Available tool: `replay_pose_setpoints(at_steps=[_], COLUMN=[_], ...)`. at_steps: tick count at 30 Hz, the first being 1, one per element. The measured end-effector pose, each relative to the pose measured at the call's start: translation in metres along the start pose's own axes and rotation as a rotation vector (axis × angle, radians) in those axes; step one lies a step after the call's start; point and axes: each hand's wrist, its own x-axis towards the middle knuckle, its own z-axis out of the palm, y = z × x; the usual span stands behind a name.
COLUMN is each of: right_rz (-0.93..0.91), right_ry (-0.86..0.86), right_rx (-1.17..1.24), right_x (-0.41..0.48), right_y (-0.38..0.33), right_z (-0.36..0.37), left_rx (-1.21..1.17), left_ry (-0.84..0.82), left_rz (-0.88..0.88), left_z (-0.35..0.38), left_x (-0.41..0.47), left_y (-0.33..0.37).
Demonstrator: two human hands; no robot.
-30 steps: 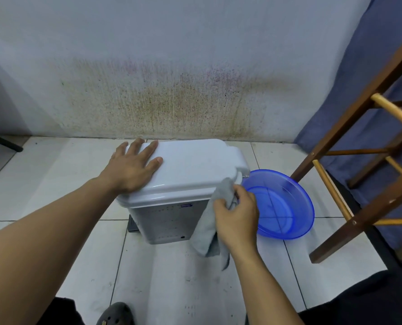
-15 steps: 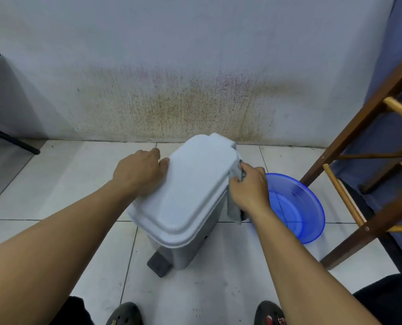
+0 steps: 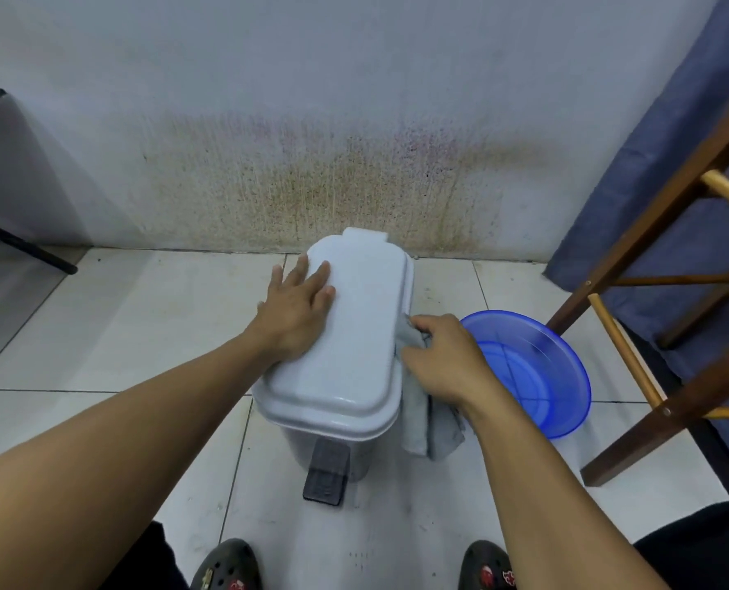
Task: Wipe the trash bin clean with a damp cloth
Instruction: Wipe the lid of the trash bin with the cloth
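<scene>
Our left hand lies flat on the pedal bin, and our right hand grips a grey cloth hiding its side.

The count was: one pedal trash bin, one grey cloth, one blue plastic basin, one wooden frame, two dark clogs, two hands: left hand, right hand.

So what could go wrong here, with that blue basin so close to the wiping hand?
The right hand grips the cloth against the side of the trash bin, right beside the blue basin; a wide stroke might knock it. The cloth's loose end hangs near the speckled floor and could pick up grit. The pedal points at the person's shoes; a stray step might pop the lid under the left hand.
</scene>
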Motion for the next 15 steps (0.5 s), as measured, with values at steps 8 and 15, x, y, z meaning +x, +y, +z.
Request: replay_pose_setpoints(at_steps=[8,15], right_rz=[-0.015,-0.004], right_ry=[-0.069,0.084], right_rx=[-0.241,-0.119], right_x=[0.043,-0.018], right_y=[-0.014,0.004], right_z=[-0.010,0.016], left_rx=[0.179,0.221], left_ry=[-0.003,-0.005], left_rz=[0.117,0.125], left_z=[0.004,-0.001], left_x=[-0.017,-0.009], left_y=[0.018,0.018])
